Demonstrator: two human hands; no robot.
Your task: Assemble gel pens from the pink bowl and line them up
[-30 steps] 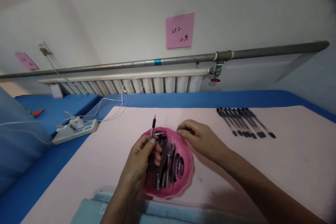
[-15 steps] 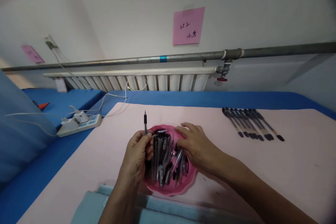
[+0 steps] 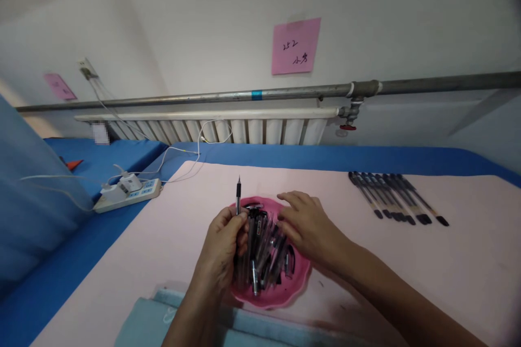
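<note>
- A folded blue towel (image 3: 140, 317) lies nearest you.
- Your left hand (image 3: 222, 237) pinches a pen (image 3: 238, 192), tip upward, at the left of the pink bowl (image 3: 277, 299).
- Loose pen parts (image 3: 254, 276) lie in the bowl.
- Your right hand (image 3: 312, 225) has parted fingers over its right rim; fingertip grip cannot be determined.
- Farther right, a row of pens (image 3: 391, 198) lies side by side.

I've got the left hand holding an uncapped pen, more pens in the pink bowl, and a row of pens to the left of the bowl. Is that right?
Not quite: in the head view, the row of pens lies to the right of the pink bowl, not the left. The left hand does hold an uncapped pen, with more pens in the bowl.
</note>
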